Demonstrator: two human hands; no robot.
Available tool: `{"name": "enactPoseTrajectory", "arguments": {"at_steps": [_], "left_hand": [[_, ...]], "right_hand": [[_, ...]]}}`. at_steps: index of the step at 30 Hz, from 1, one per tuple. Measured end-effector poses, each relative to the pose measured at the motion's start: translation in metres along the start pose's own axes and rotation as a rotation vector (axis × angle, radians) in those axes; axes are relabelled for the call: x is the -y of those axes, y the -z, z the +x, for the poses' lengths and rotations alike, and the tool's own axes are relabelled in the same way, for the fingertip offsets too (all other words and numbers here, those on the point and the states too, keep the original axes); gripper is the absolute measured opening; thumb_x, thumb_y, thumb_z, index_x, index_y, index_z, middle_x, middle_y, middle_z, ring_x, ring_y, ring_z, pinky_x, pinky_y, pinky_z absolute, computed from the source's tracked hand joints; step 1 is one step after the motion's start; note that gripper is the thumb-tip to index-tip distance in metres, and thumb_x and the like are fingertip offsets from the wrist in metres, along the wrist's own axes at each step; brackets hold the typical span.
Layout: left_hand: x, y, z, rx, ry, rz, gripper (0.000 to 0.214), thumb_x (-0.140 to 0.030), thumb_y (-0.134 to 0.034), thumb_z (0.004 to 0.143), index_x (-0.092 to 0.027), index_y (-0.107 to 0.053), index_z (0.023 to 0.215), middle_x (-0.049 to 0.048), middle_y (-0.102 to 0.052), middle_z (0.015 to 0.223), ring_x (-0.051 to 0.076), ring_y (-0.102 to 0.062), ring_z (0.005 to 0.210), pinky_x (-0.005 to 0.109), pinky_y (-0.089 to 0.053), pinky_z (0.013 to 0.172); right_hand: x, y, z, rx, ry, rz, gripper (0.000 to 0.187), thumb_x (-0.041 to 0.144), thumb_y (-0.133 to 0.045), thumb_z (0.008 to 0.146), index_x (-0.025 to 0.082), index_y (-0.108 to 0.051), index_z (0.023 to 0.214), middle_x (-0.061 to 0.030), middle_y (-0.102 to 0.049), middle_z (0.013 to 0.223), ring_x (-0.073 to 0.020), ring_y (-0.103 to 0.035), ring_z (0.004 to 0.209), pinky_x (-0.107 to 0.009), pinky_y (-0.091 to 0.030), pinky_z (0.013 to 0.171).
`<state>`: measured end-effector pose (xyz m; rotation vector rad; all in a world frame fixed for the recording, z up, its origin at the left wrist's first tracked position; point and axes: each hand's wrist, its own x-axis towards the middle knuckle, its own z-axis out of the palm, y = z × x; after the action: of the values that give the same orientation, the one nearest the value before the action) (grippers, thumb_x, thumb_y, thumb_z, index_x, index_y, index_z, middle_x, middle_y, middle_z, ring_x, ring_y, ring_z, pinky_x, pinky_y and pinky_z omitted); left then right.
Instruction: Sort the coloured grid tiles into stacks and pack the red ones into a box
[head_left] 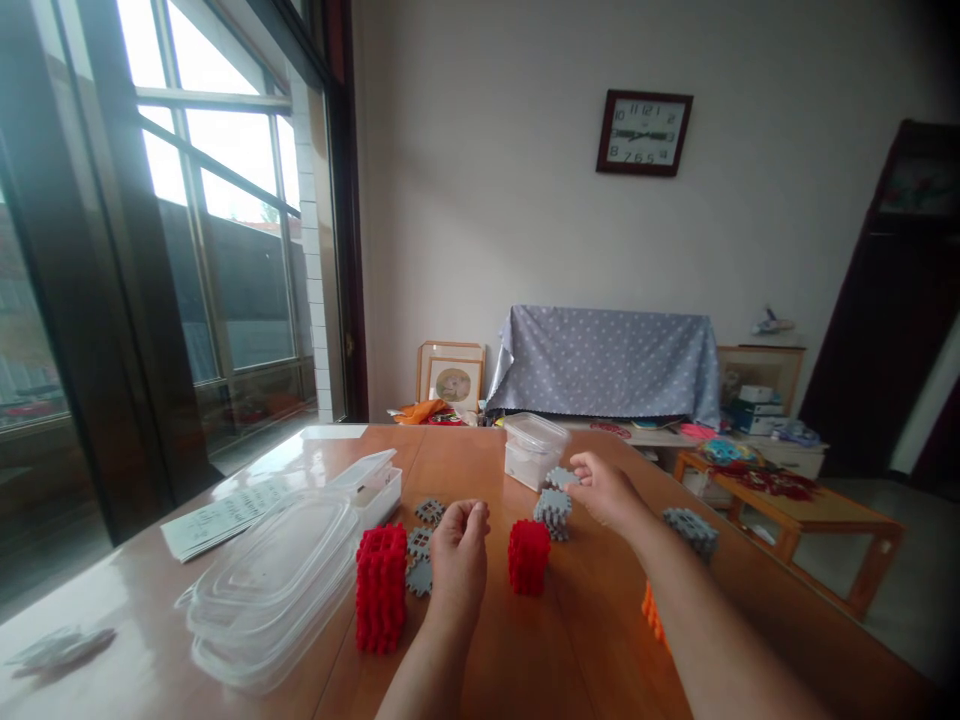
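Observation:
My right hand (606, 490) pinches a grey square tile with notched edges (561, 478), just above a stack of similar grey tiles (553, 514). My left hand (462, 545) is closed, thumb against the curled fingers; whether anything is in it cannot be made out. Beside the left hand lie several loose grey tiles (420, 575), partly hidden by it. A tall stack of red notched tiles (380, 590) stands to their left. Between my hands is a shorter red stack (529, 557). Another grey stack (690, 530) and some orange tiles (652, 612) are partly behind my right forearm.
Clear plastic lids (277, 580) lie on the wooden table (450, 455) at left, next to an open clear box (379, 495) and printed sheets (225, 515). A lidded clear container (532, 455) stands near the far edge. A crumpled plastic bag (60, 648) is at lower left.

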<state>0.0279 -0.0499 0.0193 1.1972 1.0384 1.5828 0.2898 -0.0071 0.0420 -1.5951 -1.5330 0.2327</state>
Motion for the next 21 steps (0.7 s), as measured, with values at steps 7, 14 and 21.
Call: {"name": "enactPoseTrajectory", "arguments": {"at_steps": [7,14,21], "left_hand": [[0.003,0.002,0.004,-0.010,0.051,-0.047,0.032,-0.049,-0.069,0.078,-0.017,-0.066,0.081,0.0057,-0.069,0.083,0.017,-0.060,0.071,0.027,-0.045,0.068],[0.004,0.003,0.006,-0.022,0.105,-0.093,0.034,-0.049,-0.071,0.076,-0.016,-0.067,0.084,0.0071,-0.070,0.085,0.016,-0.060,0.070,0.027,-0.044,0.066],[-0.001,0.000,0.001,-0.026,-0.061,0.013,0.027,-0.044,-0.063,0.087,-0.018,-0.064,0.082,0.0035,-0.066,0.078,0.016,-0.058,0.071,0.027,-0.042,0.067]], "right_hand": [[-0.017,-0.016,0.011,0.108,0.010,-0.053,0.054,0.017,-0.071,0.070,0.019,-0.065,0.124,-0.0104,-0.074,0.107,-0.0228,-0.071,0.095,-0.030,-0.053,0.081],[-0.024,-0.021,0.007,0.149,0.001,-0.026,0.069,0.014,-0.067,0.072,0.018,-0.056,0.140,-0.0152,-0.073,0.119,-0.0243,-0.072,0.099,-0.032,-0.054,0.083],[0.003,-0.011,-0.012,0.033,0.033,0.031,0.054,0.030,-0.061,0.083,0.019,-0.058,0.136,-0.0140,-0.072,0.122,-0.0246,-0.069,0.108,-0.034,-0.053,0.090]]}}
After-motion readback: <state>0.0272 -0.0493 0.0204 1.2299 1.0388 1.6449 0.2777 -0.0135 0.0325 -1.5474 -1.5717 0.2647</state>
